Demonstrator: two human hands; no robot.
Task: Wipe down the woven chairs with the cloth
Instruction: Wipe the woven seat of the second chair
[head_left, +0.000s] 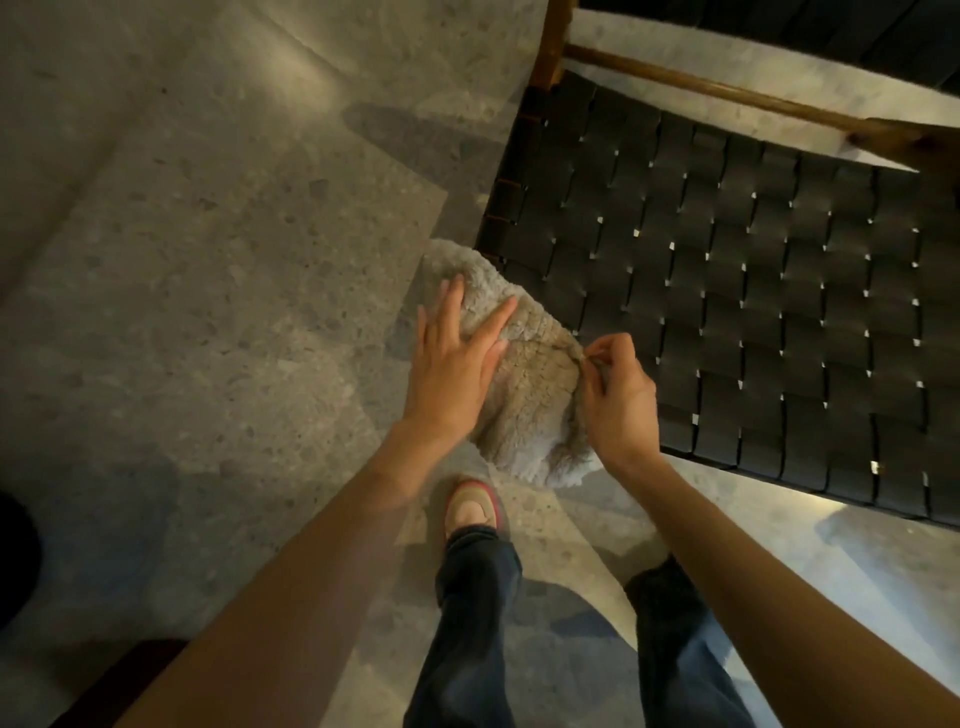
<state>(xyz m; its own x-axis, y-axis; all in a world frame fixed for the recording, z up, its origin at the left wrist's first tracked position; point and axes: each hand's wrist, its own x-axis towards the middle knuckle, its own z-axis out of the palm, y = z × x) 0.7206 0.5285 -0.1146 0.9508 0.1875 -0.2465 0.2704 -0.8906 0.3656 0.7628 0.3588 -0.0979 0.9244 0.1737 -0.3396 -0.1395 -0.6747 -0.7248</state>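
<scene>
Cloth in right grip (edge pinch)

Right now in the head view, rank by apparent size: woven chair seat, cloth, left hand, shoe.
1. woven chair seat, even though the frame edge cuts it off.
2. cloth.
3. left hand.
4. shoe, partly under the trouser leg and farther from the camera, so its rank against the hand is unsure.

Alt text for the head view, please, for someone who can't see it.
A person holds a fluffy beige cloth at the corner of a black woven chair seat: the left hand lies flat on it, the right hand pinches its edge. Speckled stone floor below.
</scene>
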